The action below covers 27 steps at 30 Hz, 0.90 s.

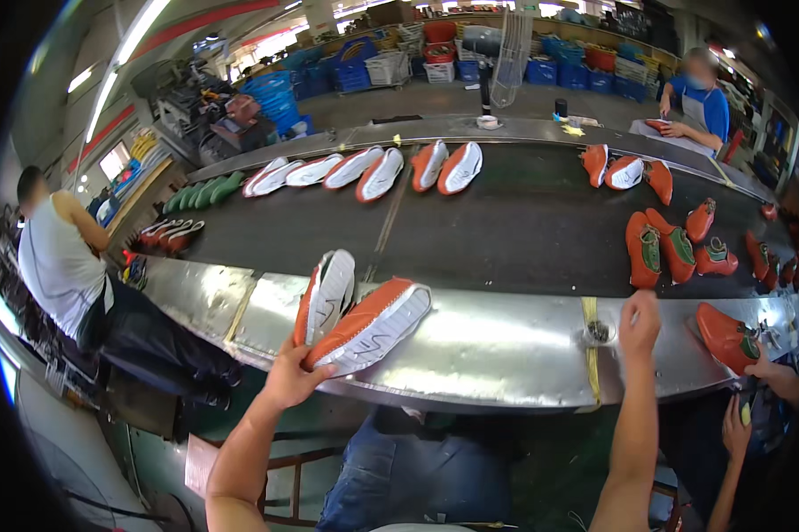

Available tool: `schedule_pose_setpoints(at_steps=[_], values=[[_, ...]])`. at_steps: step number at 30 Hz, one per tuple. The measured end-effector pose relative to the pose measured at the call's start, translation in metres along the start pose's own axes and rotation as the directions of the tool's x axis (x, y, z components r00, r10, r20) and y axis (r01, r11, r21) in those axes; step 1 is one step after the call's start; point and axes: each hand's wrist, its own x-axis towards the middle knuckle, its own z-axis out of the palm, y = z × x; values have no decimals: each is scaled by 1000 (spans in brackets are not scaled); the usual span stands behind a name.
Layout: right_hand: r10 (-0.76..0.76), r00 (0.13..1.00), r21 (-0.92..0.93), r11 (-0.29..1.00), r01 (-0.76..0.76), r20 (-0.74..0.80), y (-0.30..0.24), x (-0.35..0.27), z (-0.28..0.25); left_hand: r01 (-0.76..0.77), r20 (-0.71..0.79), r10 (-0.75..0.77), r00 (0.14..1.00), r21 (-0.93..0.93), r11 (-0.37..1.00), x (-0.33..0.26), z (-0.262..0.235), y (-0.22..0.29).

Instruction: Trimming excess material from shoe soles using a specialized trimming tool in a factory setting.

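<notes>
My left hand point(291, 377) grips the heels of two orange shoes with white soles point(357, 317), holding them sole-up over the shiny metal edge point(497, 341) of a conveyor. My right hand point(639, 324) reaches forward over the same metal edge, fingers together, beside a small round metal fitting point(600, 332) on a yellow tape strip. It holds nothing that I can see. On the dark belt point(514, 222) just beyond my right hand lie two orange shoe uppers with green insides point(659, 248).
White-soled orange shoes point(417, 168) lie in a row along the belt's far left. More orange uppers point(625, 170) sit at the right. A person in a white vest point(58, 257) sits left; a person in blue point(699, 102) works far right. Another person's hands point(758, 390) handle an upper at right.
</notes>
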Motion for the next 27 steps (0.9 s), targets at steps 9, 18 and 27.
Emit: schedule_pose_setpoints(at_steps=[9, 18, 27], values=[[148, 190, -102, 968, -230, 971, -196, -337, -91, 278, 131, -286, 949, 79, 957, -256, 146, -107], [215, 163, -245, 950, 195, 963, -228, -383, -111, 261, 321, -420, 849, 437, 861, -330, 136, -83], [150, -261, -292, 674, -678, 953, -167, -419, -143, -100, 698, -378, 609, 540, 836, -369, 41, -71]])
